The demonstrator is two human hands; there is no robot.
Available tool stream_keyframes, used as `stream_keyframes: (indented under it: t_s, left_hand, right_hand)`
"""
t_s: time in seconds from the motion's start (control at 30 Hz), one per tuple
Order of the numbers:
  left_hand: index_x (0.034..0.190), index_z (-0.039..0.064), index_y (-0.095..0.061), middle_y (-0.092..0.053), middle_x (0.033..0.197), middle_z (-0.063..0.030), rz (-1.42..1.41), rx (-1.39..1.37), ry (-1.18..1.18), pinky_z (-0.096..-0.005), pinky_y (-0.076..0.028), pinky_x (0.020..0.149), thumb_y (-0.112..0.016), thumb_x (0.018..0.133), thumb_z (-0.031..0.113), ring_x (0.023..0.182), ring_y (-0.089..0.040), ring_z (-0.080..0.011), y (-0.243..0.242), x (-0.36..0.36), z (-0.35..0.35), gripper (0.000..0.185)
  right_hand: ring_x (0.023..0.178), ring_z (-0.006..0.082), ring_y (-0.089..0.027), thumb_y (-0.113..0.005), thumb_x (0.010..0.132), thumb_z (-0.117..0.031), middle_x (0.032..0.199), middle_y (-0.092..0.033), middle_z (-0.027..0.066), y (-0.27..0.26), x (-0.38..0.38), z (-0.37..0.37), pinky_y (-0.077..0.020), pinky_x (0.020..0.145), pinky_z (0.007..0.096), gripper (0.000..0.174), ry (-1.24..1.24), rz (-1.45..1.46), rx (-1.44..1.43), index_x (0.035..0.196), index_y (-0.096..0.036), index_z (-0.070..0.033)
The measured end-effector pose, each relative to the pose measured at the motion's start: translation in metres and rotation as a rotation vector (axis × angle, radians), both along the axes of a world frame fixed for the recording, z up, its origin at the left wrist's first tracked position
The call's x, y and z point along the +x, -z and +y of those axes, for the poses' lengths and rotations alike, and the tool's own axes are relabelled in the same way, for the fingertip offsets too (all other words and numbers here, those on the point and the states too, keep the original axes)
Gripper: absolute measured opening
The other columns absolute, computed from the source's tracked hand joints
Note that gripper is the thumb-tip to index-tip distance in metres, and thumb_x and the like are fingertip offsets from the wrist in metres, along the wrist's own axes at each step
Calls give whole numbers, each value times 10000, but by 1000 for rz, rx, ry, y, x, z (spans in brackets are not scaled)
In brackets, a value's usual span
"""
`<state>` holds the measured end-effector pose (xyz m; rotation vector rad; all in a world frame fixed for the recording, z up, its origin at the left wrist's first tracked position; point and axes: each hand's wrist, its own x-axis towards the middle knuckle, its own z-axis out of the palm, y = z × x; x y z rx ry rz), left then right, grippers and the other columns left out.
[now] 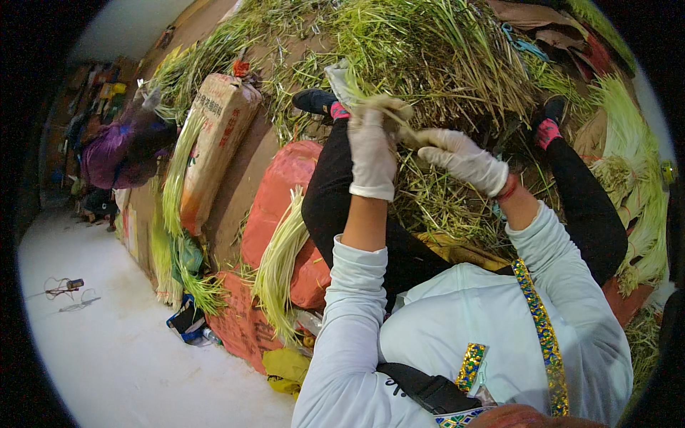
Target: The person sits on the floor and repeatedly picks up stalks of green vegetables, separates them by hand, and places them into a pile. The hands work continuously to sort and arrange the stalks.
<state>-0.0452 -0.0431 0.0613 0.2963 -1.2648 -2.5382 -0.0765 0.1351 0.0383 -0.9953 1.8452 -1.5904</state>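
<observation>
My left hand (373, 144), in a white glove, grips a few thin stalks; their pale green leafy part (353, 88) points up and away from me. Blur covers part of this grip. My right hand (463, 159), gloved too, pinches the brownish lower ends (408, 132) of the same stalks between thumb and fingers. Beyond both hands spreads a large heap of long green leafy stalks (428, 59), with browned ends towards the right. Loose green trimmings (444, 198) lie between my legs, below my hands.
A bundle of pale yellow stalks (281, 262) drapes over a red sack (275, 198) at left. Farther left stand a printed white package (219, 134) and a purple bag (109, 152). Tied pale bundles (637, 208) line the right side. White floor (128, 353) shows lower left.
</observation>
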Motion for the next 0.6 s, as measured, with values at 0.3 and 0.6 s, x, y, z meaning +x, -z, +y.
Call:
stream_keyframes:
  t_s: [0.3, 0.6]
  left_hand:
    - [909, 66, -563, -611, 749, -44, -155, 290, 211, -276, -480, 514, -511, 932, 290, 679, -620, -181, 23, 8, 12, 231]
    - [784, 70, -534, -528, 657, -17, -162, 358, 113, -215, -481, 478, -476, 948, 220, 626, -565, -154, 20, -4, -1, 229]
  right_hand:
    - [541, 24, -412, -532, 930, -260, 674, -532, -51, 18, 11, -6, -323, 487, 169, 244, 171, -429, -64, 878, -620, -39]
    - [514, 25, -383, -579, 884, -261, 593, -470, -66, 11, 25, 50, -283, 459, 199, 255, 174, -315, 126, 790, -625, -29]
